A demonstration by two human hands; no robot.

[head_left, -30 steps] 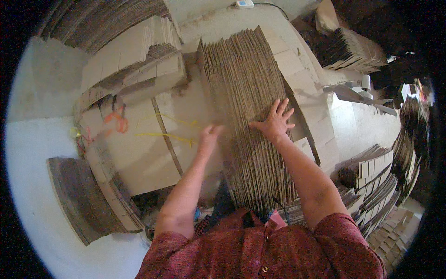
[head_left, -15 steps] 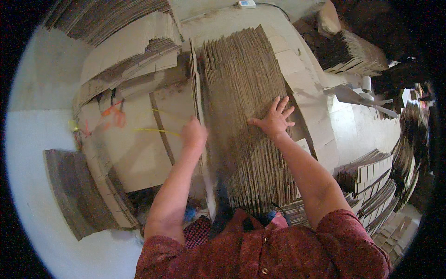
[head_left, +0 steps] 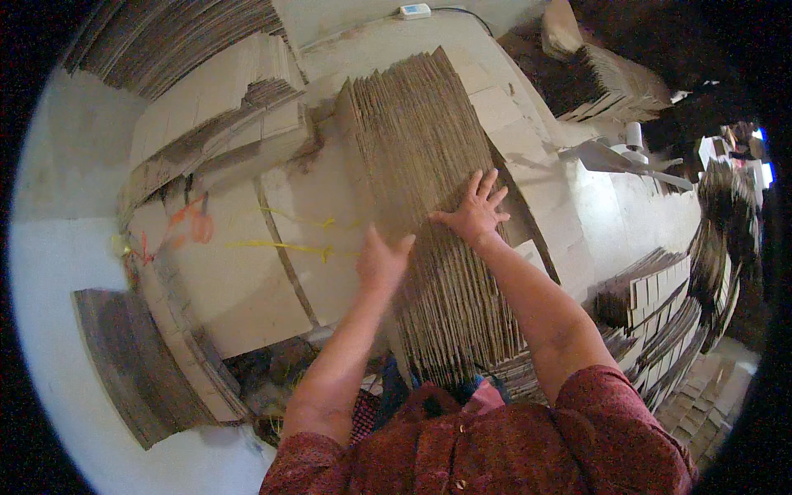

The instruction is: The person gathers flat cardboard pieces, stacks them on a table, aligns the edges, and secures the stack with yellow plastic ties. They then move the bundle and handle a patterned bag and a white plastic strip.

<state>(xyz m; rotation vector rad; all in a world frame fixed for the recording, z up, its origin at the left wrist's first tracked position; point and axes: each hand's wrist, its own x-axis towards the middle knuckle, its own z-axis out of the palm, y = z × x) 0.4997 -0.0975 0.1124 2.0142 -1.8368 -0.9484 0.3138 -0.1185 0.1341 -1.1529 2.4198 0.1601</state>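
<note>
A long stack of brown cardboard sheets [head_left: 412, 148], standing on edge and packed side by side, runs away from me across the middle. On its right part rests my right hand [head_left: 478, 210], fingers spread, holding nothing. My left hand [head_left: 384, 260] is at the stack's left side, slightly blurred, with thumb and fingers apart. The palm side and whatever it presses on are hidden. Just left of this hand, yellow straps [head_left: 285, 246] lie across a flat cardboard surface [head_left: 247, 289].
More cardboard piles stand at the far left [head_left: 223, 99], near left [head_left: 140, 355] and right [head_left: 652, 297]. A metal-bladed fan [head_left: 619, 165] is to the right. A small white device [head_left: 415, 11] with a dark cable lies at the far end.
My left hand has moved right, from a closed shape to spread fingers against the stack. The upright sheet beside it has closed up to the stack, baring more yellow strap. My right hand stays put.
</note>
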